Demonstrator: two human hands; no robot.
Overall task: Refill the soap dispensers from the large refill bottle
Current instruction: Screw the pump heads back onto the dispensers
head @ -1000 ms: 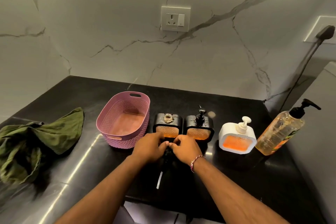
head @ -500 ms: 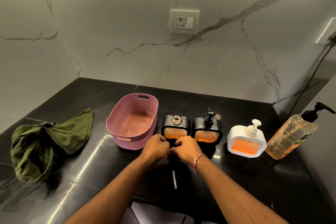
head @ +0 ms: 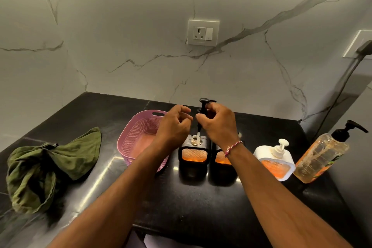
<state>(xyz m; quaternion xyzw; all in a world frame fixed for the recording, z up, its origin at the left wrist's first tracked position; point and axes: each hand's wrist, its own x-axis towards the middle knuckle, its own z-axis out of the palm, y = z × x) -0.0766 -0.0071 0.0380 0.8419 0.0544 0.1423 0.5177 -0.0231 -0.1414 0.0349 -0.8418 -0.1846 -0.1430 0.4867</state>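
— Which step is this?
— On the counter [head: 201, 203] the refill bottle [head: 320, 159] stands far right, untouched. My right hand [head: 219, 125] grips the pump [head: 203, 104] above the open black dispenser [head: 193, 153]. The left hand [head: 173, 127] has its fingers curled and empty. Next, I think, I lower the tube straight in.
— And before?
— Both hands were low, near the counter.

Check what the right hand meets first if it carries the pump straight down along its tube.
Probably the open neck of the uncapped black dispenser: the pump tube in the right hand hangs over it, tip by the rim. Depth unclear.
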